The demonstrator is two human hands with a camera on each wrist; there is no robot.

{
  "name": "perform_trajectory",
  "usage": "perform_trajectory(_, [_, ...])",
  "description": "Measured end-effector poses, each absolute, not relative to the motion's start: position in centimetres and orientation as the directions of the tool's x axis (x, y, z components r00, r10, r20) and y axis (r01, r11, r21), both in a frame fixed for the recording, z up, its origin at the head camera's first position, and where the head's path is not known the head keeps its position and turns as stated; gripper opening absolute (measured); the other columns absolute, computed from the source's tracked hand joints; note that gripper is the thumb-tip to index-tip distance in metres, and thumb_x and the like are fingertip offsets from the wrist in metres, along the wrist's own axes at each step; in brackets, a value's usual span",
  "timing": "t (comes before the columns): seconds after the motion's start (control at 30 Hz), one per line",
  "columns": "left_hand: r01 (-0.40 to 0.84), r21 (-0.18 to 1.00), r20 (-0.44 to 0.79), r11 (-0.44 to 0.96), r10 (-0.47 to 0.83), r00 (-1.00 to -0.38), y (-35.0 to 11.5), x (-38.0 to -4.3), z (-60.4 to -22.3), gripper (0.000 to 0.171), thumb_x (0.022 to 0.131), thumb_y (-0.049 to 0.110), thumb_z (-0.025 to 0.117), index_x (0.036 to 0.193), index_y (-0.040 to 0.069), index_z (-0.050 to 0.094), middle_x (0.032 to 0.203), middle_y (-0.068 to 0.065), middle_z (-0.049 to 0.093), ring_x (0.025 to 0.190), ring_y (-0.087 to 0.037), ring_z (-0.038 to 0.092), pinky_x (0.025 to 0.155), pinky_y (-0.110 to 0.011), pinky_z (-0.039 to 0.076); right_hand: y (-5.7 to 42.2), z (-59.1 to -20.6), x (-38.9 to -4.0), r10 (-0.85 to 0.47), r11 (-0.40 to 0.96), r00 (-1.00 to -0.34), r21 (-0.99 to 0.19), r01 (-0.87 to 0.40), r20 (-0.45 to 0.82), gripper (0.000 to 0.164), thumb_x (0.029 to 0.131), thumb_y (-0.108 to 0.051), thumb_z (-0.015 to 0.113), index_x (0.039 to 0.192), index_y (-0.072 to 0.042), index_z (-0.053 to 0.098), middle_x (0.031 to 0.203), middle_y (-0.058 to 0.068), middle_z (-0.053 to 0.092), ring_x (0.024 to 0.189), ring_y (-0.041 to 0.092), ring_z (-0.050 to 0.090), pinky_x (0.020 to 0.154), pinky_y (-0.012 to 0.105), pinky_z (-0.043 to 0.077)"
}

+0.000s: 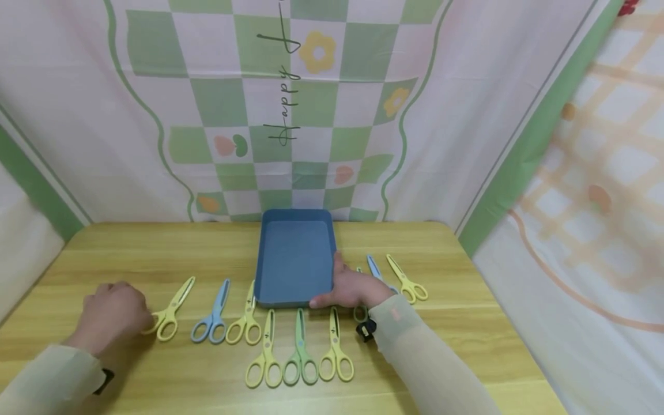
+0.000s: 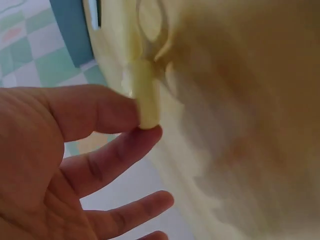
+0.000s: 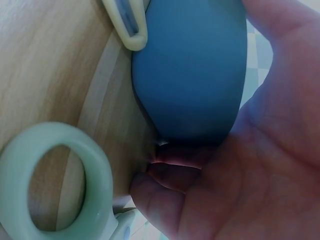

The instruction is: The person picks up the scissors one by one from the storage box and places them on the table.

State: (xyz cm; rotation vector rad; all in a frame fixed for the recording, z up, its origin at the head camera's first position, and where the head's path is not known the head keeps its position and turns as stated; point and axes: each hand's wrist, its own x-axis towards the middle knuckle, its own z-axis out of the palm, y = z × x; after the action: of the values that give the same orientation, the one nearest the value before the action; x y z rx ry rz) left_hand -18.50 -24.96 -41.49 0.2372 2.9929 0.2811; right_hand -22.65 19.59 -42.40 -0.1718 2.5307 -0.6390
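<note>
At the left of the head view, my left hand is at the handle of the leftmost yellow scissors. In the left wrist view, thumb and index finger pinch the end of a yellow handle loop, the other fingers held apart from it. My right hand grips the blue tray at its near right corner, thumb along the front wall and fingers by the right side. From the right wrist, the tray's wall fills the space between thumb and fingers. Green scissors lie partly hidden beneath the right wrist.
Blue scissors and yellow scissors lie left of the tray. Yellow, green and more yellow scissors line its front. Right of it are blue and yellow scissors. A patterned curtain hangs behind the wooden table.
</note>
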Motion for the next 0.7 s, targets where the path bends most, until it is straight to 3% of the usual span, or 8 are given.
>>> perform_trajectory(0.13, [0.097, 0.220, -0.172, 0.971, 0.137, -0.975, -24.9, -18.0, -41.9, 0.021, 0.072, 0.026, 0.072, 0.065, 0.013, 0.057, 0.089, -0.021, 0.058, 0.097, -0.061, 0.045, 0.076, -0.072, 0.035, 19.5, -42.4, -22.6, -0.243, 0.879, -0.856, -0.478, 0.005, -0.456, 0.139, 0.077, -0.066, 0.075, 0.153, -0.006, -0.025, 0.160, 0.027, 0.013, 0.138, 0.039, 0.037, 0.108, 0.048, 0.036])
perform_trajectory(0.33, [0.093, 0.217, -0.171, 0.972, 0.132, -0.976, -24.2, -17.6, -42.4, 0.024, 0.071, 0.027, 0.073, 0.062, 0.014, 0.055, 0.082, -0.014, 0.060, 0.093, -0.057, 0.050, 0.074, -0.070, 0.038, 19.5, -42.2, -22.4, -0.250, 0.879, -0.857, -0.476, -0.006, -0.451, 0.138, 0.078, -0.066, 0.074, 0.153, -0.004, -0.024, 0.159, 0.029, 0.015, 0.137, 0.039, 0.039, 0.108, 0.047, 0.036])
perform_trajectory(0.7, [0.107, 0.217, -0.190, 0.970, 0.149, -0.970, -23.6, -17.7, -43.0, 0.022, 0.075, 0.028, 0.073, 0.066, 0.013, 0.060, 0.094, -0.023, 0.059, 0.106, -0.064, 0.041, 0.082, -0.076, 0.032, 19.3, -42.4, -22.6, -0.227, 0.867, -0.864, -0.498, 0.031, -0.449, 0.139, 0.077, -0.064, 0.077, 0.154, -0.007, -0.023, 0.161, 0.027, 0.008, 0.140, 0.040, 0.033, 0.110, 0.048, 0.033])
